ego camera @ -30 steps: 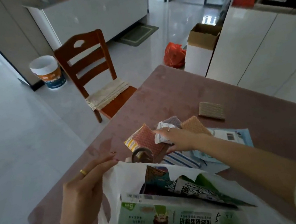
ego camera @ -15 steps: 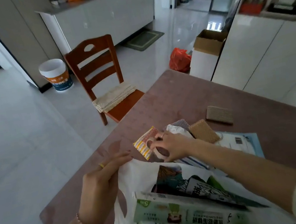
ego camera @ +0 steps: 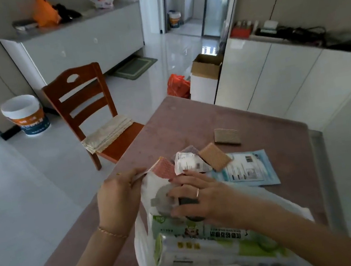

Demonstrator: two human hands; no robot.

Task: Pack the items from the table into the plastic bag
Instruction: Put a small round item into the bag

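A white plastic bag stands open at the near edge of the pink table. A green tissue pack fills much of it. My left hand pinches the bag's rim and holds the mouth open. My right hand is at the mouth, closed around a dark round roll that sits partly inside the bag. Just beyond the bag lie a pink cloth pad, a white packet, a tan pad and a blue flat packet. A brown pad lies apart, farther back.
A wooden chair with a folded cloth stands left of the table. A white bucket is on the floor beyond it. A cardboard box and an orange bag sit past the table's far end, beside white cabinets.
My right hand picked the round roll up from among the pads and brought it back into the bag's mouth. My left hand shifted up to the bag's rim. The camera tilted up.
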